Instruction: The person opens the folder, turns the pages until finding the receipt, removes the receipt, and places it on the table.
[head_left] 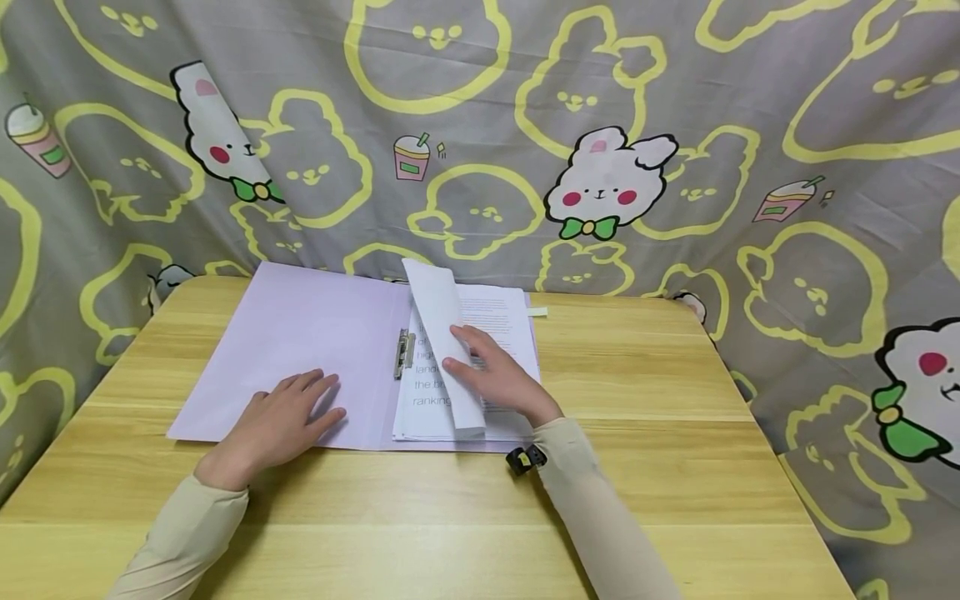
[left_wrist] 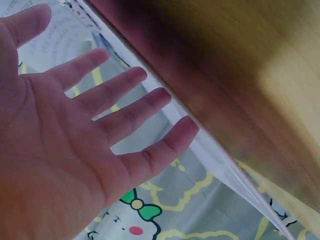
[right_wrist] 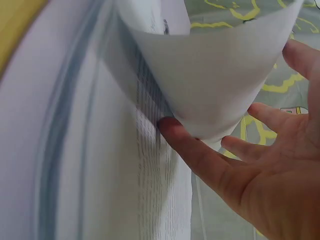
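A lilac folder (head_left: 300, 317) lies spread on the table, with a metal clip (head_left: 404, 354) along its spine. A stack of printed sheets (head_left: 498, 312) rests on its right half. One sheet (head_left: 442, 317) is lifted and curves over toward the clip, with large text showing beneath it. My right hand (head_left: 498, 371) touches the raised sheet, its fingers extended. In the right wrist view the fingertips (right_wrist: 170, 124) reach the sheet's curved underside and edge. My left hand (head_left: 281, 417) is over the lower part of the folder's cover, fingers spread and holding nothing.
The wooden table (head_left: 637, 500) extends around the folder. A pale green tab (head_left: 538, 312) sticks out past the right edge of the papers. Behind the table hangs a grey curtain (head_left: 480, 125) with cartoon animals. A black strap (head_left: 526, 459) is at my right wrist.
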